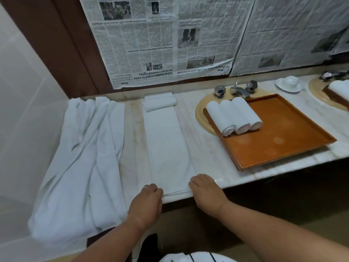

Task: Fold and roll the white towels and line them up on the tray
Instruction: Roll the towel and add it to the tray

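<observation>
I record a pale marble bench (204, 157) running left to right. At its left end lies a heap of loose white towels (83, 157), which spills over the front edge. At centre a folded towel strip (166, 144) lies flat, running from the front edge to the back, its far end doubled into a thick fold. To the right a beige basin (200, 114) is set into the bench, with a chrome tap (238, 90) behind it. An orange tray (283, 148) lies across the basin, its near side resting on the marble. Further right stands a white cup (291, 80) on a saucer (281, 86).

White towels (234, 115); orange tray (283, 137); veined marble counter (204, 148).
</observation>
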